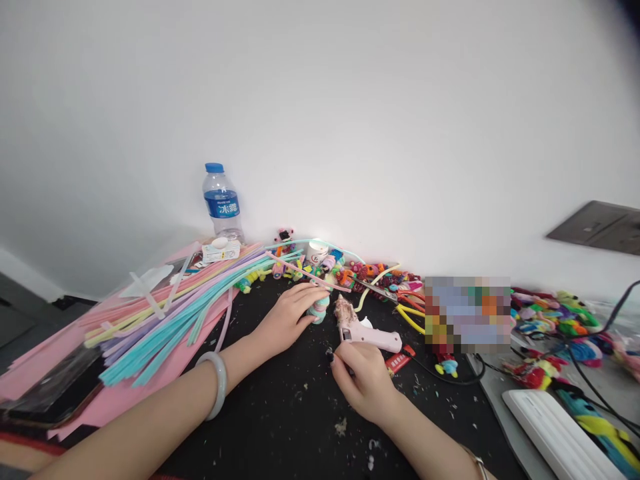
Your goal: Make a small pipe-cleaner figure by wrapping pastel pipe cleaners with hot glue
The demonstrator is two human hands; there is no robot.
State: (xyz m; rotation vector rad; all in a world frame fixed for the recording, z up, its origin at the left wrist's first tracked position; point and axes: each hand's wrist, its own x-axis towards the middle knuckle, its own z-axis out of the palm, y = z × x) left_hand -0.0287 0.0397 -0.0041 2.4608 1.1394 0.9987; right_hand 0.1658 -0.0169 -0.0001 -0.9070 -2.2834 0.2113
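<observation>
My left hand [291,313] is closed on a small teal-and-pink fuzzy pipe-cleaner figure [319,309], with fingers over its top and the thumb at its lower side. Much of the figure is hidden behind the fingers. To the right, my right hand [364,380] is closed in a pinch over the black tabletop. A tiny dark speck [329,355] shows at its fingertips, too small to name. Just beyond that hand lies a pale pink glue gun [373,335], its nozzle end crusted brown and pointing up and left.
Bundled pastel pipe cleaners [165,330] cover pink sheets at left, near a water bottle [223,205]. Scissors [377,289], a paper cup [317,251] and several colourful fuzzy figures line the wall. A red packet [397,363], cables and a white power strip [555,433] lie right.
</observation>
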